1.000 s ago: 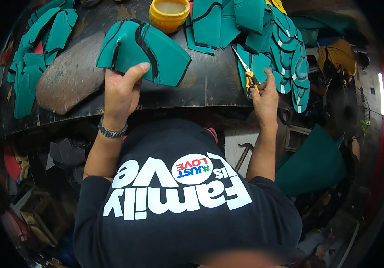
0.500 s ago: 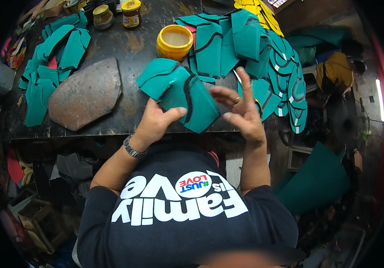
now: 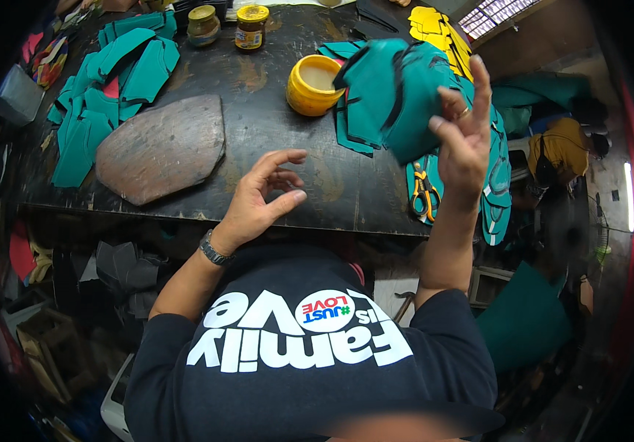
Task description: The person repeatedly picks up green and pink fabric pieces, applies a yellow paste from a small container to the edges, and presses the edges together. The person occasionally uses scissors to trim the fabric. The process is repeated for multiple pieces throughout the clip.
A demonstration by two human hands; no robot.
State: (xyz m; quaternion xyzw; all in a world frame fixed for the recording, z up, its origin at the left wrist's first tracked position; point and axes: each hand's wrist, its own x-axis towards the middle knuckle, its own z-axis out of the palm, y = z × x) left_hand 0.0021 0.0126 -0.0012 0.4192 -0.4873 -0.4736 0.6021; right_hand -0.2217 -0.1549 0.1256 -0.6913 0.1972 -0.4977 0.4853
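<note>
My right hand (image 3: 464, 144) is raised over the right part of the dark worktable (image 3: 332, 184), fingers spread, with thumb and forefinger gripping a bunch of teal cut pieces (image 3: 391, 96) lifted off the surface. My left hand (image 3: 265, 195) hovers near the table's front edge with curled fingers and holds nothing. Scissors with yellow handles (image 3: 424, 188) lie just below my right hand, on flat teal pieces.
A yellow bowl of pale paste (image 3: 313, 85) stands beside the lifted pieces. A brown shield-shaped slab (image 3: 162, 147) lies at the left, with a teal pile (image 3: 103, 96) beyond it. Two jars (image 3: 252, 26) stand at the back, yellow cut pieces (image 3: 439, 29) at the back right.
Both hands held the teal bunch half a second ago. My left hand has let go and dropped toward the table edge; my right hand has carried the bunch up and to the right.
</note>
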